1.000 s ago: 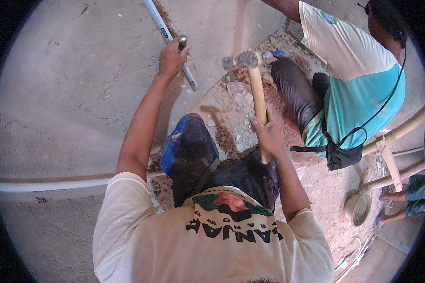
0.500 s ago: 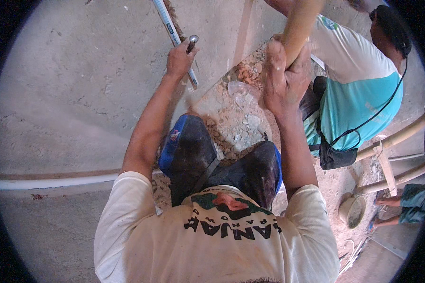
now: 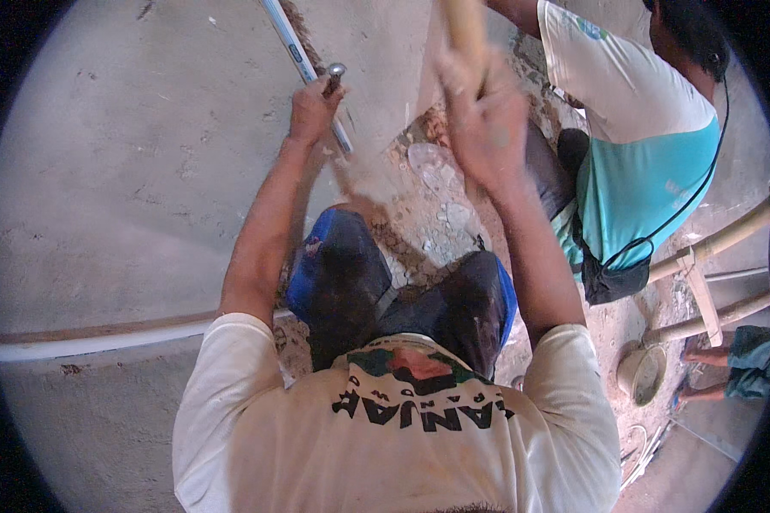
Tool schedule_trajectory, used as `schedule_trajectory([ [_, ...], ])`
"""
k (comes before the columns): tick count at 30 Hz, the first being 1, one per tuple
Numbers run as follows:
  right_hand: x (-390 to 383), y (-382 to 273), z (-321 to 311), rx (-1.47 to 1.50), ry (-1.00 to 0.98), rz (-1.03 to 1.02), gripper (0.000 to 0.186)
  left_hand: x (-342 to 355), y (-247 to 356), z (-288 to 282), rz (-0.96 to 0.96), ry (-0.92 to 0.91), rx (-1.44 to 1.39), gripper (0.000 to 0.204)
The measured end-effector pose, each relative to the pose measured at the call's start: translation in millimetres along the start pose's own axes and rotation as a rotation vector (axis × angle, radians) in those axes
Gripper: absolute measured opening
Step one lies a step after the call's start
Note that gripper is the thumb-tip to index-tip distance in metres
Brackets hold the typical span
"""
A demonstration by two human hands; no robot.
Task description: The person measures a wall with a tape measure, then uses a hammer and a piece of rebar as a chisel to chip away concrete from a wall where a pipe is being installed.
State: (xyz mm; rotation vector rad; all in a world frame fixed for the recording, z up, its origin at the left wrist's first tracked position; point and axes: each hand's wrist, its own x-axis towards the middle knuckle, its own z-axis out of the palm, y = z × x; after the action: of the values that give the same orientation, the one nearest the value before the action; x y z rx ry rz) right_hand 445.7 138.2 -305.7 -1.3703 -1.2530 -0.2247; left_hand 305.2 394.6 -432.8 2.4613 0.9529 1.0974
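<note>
My left hand (image 3: 310, 115) grips a metal chisel (image 3: 334, 79) with a rounded top, held upright against the grey concrete surface (image 3: 162, 137), right beside a white pipe (image 3: 284, 34) lying along a rough groove. My right hand (image 3: 488, 128), blurred by motion, is closed on the wooden handle (image 3: 464, 26) of a hammer, raised to the right of my left hand; the hammer's head is out of view beyond the top edge. Below my hands, broken rubble (image 3: 423, 248) lies around my knees.
A co-worker (image 3: 642, 188) in a white and teal shirt crouches close at my right, with a black pouch (image 3: 616, 278). Farther right are bamboo poles (image 3: 719, 239), a bucket (image 3: 637, 376) and another person's legs (image 3: 744, 368). A long white pipe (image 3: 103, 342) runs along the left.
My right hand rose with the hammer, whose head left the view, then shifted leftward toward my left hand. My left hand stayed on the chisel, shifting only slightly. The co-worker moved a little.
</note>
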Motion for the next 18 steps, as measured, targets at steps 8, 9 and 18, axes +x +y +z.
schedule_trajectory([
  [8,-43.7,39.5,53.1,-0.302,-0.334,0.277,0.041,4.5,2.3,11.4,0.036,0.036,0.023,0.029],
  [9,-48.0,42.3,51.5,-0.28,-0.4,0.299,0.042,4.3,1.3,12.3,0.06,0.035,0.036,0.029],
  [18,25.7,-11.4,-11.6,0.296,0.061,-0.107,0.037,3.8,5.6,1.6,-0.016,0.013,0.053,0.031],
])
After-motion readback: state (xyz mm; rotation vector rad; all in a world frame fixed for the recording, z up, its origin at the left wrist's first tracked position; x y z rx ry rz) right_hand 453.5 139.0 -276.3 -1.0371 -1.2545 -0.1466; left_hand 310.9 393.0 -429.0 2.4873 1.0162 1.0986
